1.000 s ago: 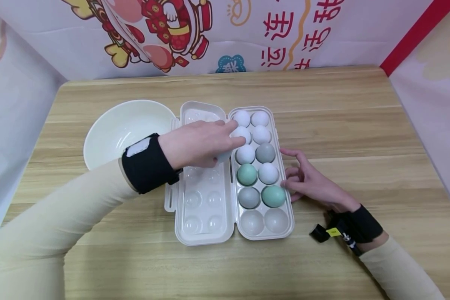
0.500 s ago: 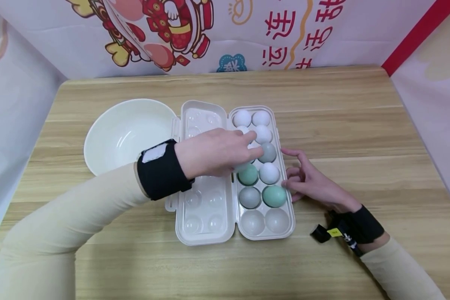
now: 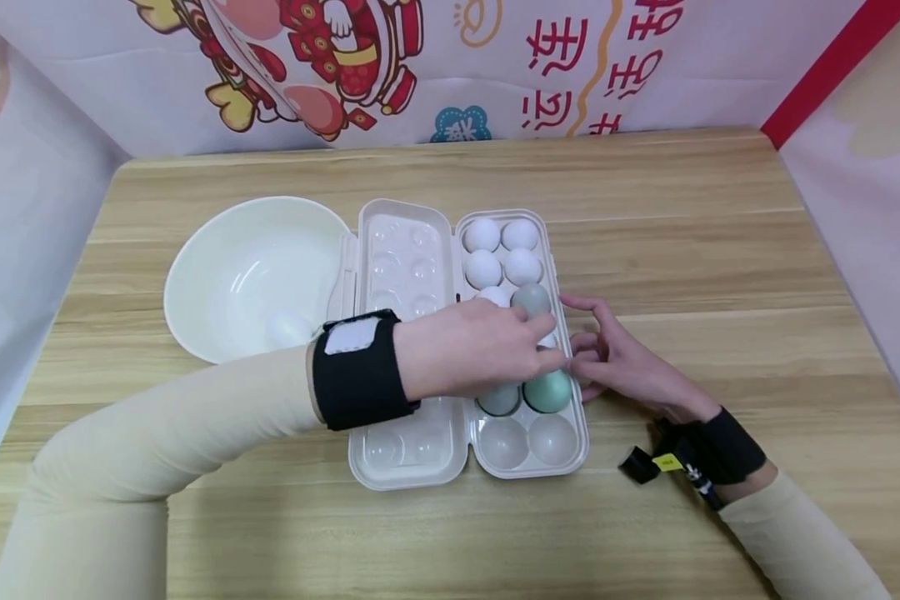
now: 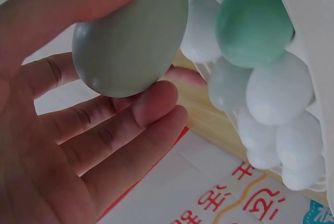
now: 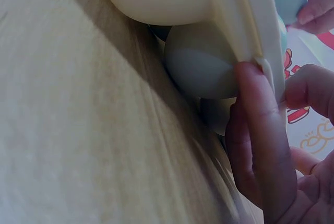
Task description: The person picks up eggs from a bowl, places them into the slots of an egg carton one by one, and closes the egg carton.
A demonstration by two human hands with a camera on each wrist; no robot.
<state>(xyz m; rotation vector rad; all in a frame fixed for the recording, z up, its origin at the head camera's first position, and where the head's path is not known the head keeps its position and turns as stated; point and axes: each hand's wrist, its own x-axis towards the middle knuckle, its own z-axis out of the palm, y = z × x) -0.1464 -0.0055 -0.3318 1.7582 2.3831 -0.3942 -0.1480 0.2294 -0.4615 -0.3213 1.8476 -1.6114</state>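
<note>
My left hand (image 3: pixel 480 346) is over the middle of an open white egg box (image 3: pixel 504 442), hiding some of the eggs beneath it. In the left wrist view, its thumb and fingers grip a pale grey-green egg (image 4: pixel 135 41). White eggs (image 3: pixel 483 269) fill the box's far rows, with a grey egg (image 3: pixel 531 300) and a green egg (image 3: pixel 547 392) nearer. The two nearest wells hold nothing. At the box's right side is my right hand (image 3: pixel 630 371); the right wrist view shows its fingers (image 5: pixel 263 125) holding the rim.
The box's lid (image 3: pixel 408 471) lies folded back to the left. Beside it stands a large white bowl (image 3: pixel 176 283), with a faint pale round shape inside. A printed cloth (image 3: pixel 457 75) hangs behind the wooden table (image 3: pixel 682 208).
My left hand has moved right and nearer, from beside the far rows to over the box's middle, with the egg in its grip. The right hand has stayed at the rim.
</note>
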